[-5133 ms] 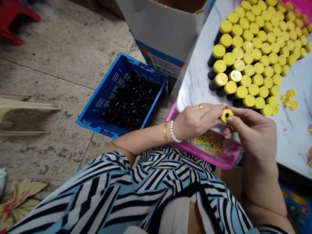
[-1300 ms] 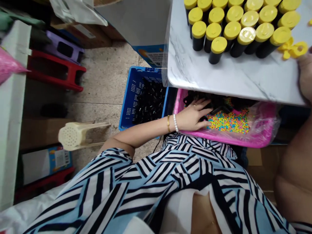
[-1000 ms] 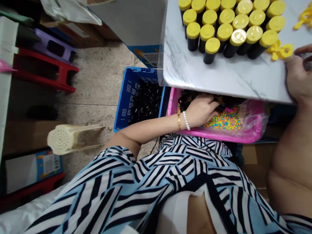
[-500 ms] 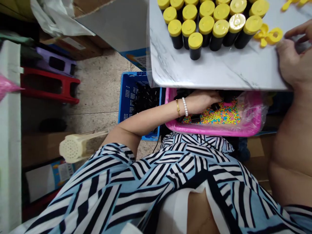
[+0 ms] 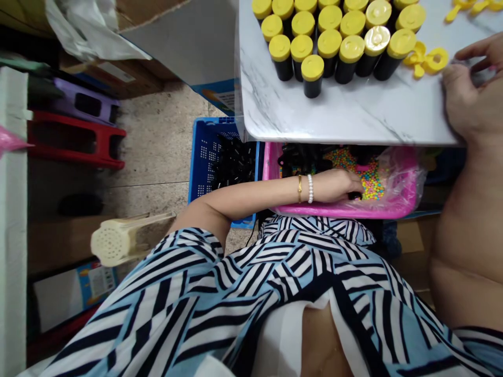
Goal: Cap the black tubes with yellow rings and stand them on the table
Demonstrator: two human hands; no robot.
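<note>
My left hand [image 5: 336, 186], with a pearl bracelet and a gold bangle at the wrist, reaches into a pink basin [image 5: 411, 180]. Its fingers are closed around a small black tube [image 5: 354, 196], mostly hidden by the hand. Tiny colourful balls [image 5: 373, 183] fill part of the basin, with more black tubes [image 5: 301, 155] lying among them. My right hand [image 5: 469, 89] rests on the marble-patterned table [image 5: 353, 118] at the right, fingers apart, partly cut off by the frame. Nearby lies a yellow plastic piece [image 5: 426, 60] with a ring.
Several black tubes with yellow caps [image 5: 313, 76] stand grouped on the table. Left of the basin, a blue crate [image 5: 200, 157] holds many black pieces. A red stool [image 5: 66, 139], a purple stool [image 5: 86, 102] and a cream plastic stool [image 5: 112, 243] are at the left.
My left hand has moved toward my body within the basin, to its near side. More black tubes and balls behind it are uncovered. My right hand stays on the table.
</note>
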